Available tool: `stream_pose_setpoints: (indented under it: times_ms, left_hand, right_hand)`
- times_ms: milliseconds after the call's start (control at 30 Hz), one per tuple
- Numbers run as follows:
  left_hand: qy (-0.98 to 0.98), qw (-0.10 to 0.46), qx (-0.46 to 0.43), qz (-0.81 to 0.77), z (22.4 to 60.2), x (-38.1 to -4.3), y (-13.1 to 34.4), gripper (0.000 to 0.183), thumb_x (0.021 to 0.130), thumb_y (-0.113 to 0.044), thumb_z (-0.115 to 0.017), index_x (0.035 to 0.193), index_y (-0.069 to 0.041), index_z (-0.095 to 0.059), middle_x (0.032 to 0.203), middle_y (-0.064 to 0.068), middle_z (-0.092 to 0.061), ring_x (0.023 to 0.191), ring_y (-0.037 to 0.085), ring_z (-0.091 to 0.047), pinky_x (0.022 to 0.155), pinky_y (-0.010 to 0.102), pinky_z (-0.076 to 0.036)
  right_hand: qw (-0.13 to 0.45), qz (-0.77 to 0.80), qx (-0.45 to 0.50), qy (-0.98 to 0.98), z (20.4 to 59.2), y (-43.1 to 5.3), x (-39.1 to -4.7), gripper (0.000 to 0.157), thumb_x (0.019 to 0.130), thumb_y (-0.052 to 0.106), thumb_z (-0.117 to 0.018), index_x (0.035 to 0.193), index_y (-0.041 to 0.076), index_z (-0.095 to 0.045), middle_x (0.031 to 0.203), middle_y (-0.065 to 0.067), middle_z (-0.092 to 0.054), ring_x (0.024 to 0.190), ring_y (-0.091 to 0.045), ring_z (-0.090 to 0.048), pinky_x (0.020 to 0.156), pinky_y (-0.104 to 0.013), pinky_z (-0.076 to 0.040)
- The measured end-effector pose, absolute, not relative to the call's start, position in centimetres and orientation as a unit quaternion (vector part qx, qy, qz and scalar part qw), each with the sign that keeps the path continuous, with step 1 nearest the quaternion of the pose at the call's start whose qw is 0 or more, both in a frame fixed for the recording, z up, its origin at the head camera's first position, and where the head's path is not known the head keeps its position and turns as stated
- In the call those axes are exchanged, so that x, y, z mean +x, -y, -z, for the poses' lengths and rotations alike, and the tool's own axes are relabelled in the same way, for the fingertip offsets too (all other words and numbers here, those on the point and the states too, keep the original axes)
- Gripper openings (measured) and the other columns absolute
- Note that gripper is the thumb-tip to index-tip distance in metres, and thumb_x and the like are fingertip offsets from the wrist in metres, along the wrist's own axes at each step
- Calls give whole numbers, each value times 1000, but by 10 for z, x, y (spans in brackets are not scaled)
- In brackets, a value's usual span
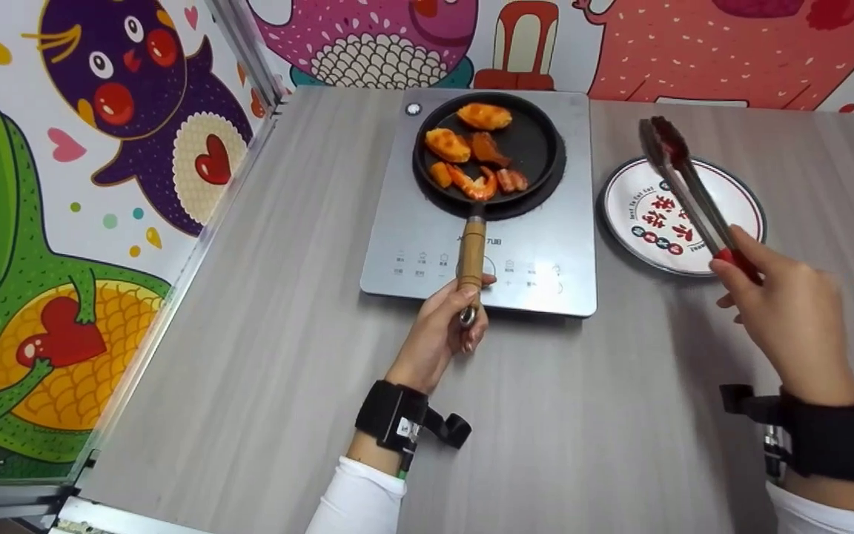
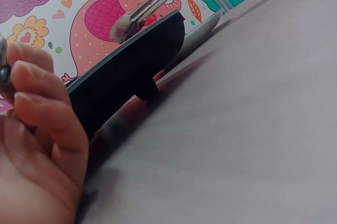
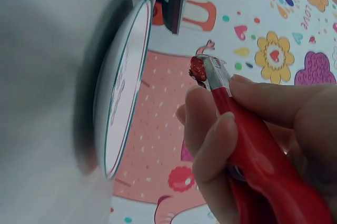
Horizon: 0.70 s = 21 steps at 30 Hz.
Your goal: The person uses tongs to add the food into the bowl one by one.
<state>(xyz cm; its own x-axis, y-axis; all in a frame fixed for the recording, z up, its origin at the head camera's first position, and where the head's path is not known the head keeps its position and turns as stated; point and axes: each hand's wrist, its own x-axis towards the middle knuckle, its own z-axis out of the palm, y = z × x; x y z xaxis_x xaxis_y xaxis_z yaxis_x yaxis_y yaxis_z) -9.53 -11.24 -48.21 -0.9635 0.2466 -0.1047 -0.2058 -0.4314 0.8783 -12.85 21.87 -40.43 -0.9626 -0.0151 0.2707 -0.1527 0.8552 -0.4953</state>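
My left hand [image 1: 445, 319] grips the wooden handle [image 1: 474, 248] of a small black frying pan [image 1: 534, 144], its fingers curled around the handle's end. In the pan lie a curled shrimp [image 1: 475, 185], a few browned orange-yellow pieces [image 1: 484, 116] and some reddish-brown pieces [image 1: 488, 148]. My right hand [image 1: 798, 311] holds metal tongs with red grips [image 3: 263, 155], tilted up and leftward over a white plate [image 1: 634, 211]. Between the tong tips is a dark red piece of food [image 3: 198, 69], seen close in the right wrist view. Red characters decorate the plate.
Beneath the pan is a silver induction cooker [image 1: 405, 230], its dark side [image 2: 129, 66] filling part of the left wrist view. Cartoon-printed wall panels [image 1: 212, 81] border the grey wood-grain table [image 1: 264, 319] at the left and back. The plate stands just right of the cooker.
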Motion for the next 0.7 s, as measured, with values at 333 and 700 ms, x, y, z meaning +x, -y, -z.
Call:
stream_pose_setpoints:
  times_ms: [333, 700]
  left_hand:
    - [-513, 129, 27, -848, 485, -94, 111, 44, 85, -33, -53, 120, -6, -50, 58, 1, -41, 49, 11, -37, 43, 22, -32]
    - [-505, 129, 25, -853, 484, -95, 112, 42, 85, -29, -54, 119, -5, -51, 58, 0, -40, 49, 11, -37, 43, 21, -33]
  right_hand:
    - [135, -296, 67, 943, 400, -185, -138, 46, 83, 28, -62, 126, 16, -53, 67, -12, -64, 38, 6, -45, 36, -15, -35]
    - [127, -316, 83, 937, 393, -149, -146, 45, 83, 29, -62, 126, 19, -52, 70, -11, -64, 40, -4, -52, 38, -16, -37]
